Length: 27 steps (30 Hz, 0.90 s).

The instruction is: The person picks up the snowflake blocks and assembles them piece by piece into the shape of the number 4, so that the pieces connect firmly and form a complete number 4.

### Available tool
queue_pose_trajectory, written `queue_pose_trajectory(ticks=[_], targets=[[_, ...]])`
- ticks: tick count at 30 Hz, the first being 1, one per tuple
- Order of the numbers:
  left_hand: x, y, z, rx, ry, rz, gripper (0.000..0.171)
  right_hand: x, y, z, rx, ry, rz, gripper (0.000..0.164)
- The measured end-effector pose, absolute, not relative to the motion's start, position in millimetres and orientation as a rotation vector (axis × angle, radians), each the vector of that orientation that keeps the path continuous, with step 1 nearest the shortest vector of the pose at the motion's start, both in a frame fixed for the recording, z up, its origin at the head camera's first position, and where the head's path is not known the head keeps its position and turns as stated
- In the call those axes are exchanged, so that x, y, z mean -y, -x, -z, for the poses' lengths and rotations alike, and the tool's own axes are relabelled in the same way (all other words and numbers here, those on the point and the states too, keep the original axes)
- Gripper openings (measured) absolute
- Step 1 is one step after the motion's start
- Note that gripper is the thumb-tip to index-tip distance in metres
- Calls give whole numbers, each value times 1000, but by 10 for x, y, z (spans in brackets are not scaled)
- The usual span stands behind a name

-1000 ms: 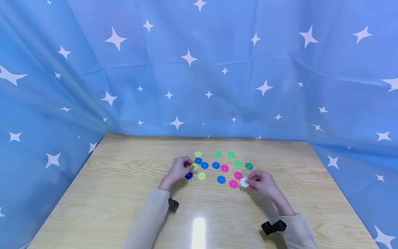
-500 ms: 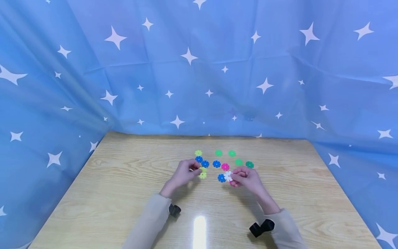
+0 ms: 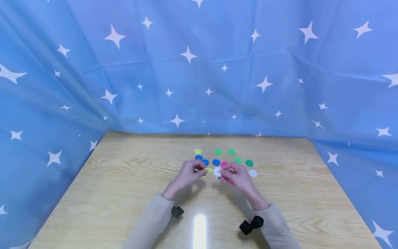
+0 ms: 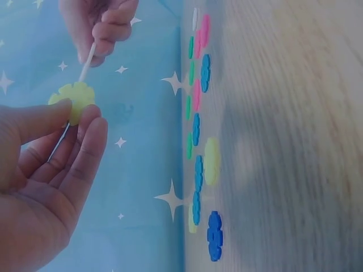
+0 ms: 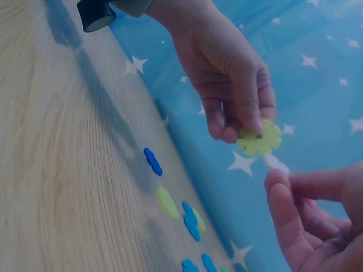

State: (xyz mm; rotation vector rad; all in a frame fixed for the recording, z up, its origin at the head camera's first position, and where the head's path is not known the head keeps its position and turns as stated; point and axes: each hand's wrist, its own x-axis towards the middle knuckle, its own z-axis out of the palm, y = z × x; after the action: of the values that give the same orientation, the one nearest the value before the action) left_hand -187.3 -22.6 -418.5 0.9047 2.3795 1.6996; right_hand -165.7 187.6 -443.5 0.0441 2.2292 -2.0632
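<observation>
In the head view my left hand (image 3: 187,174) pinches a yellow flower-shaped plastic disc (image 3: 209,170) between thumb and fingers. Facing it, my right hand (image 3: 238,177) pinches a white notched disc (image 3: 216,172) of the same kind. Both discs are held up above the table. The left wrist view has the yellow disc (image 4: 83,96) face-on and the white disc (image 4: 87,63) edge-on just past it. From the right wrist view, the white disc (image 5: 276,163) reaches the lower rim of the yellow disc (image 5: 266,143); whether their slots engage I cannot tell.
Loose notched discs lie spread on the wooden table (image 3: 118,193): green (image 3: 231,152), blue (image 3: 216,162), yellow (image 3: 198,151), pink, and another white disc (image 3: 253,173). A dark blue disc (image 4: 215,237) shows in the left wrist view. A starry blue curtain (image 3: 199,76) hangs behind.
My right hand has moved left with the white disc, uncovering another white disc on the table. My left hand has shifted right with the yellow disc, so the two held discs are now close.
</observation>
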Motion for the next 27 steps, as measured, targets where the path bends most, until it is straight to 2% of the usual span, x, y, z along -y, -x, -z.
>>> queue_pose_trajectory(ticks=[9,16,23,27], targets=[[219,1787,4072,-2421,-972,-1701,3,-1838,1685,4442,-2156,-63,2087,12],[213,1776,4116,-2483,-1130,-1708,5,-1807,1659,4407,-2121,-48,2097,13],[183,1975,4477,-2548,-1276,-1739,5,-1749,1626,4362,-2059,-72,2172,12],[174,1991,4469,-2549,-1251,-1767,5,-1758,1651,4348,-2060,-74,2169,11]])
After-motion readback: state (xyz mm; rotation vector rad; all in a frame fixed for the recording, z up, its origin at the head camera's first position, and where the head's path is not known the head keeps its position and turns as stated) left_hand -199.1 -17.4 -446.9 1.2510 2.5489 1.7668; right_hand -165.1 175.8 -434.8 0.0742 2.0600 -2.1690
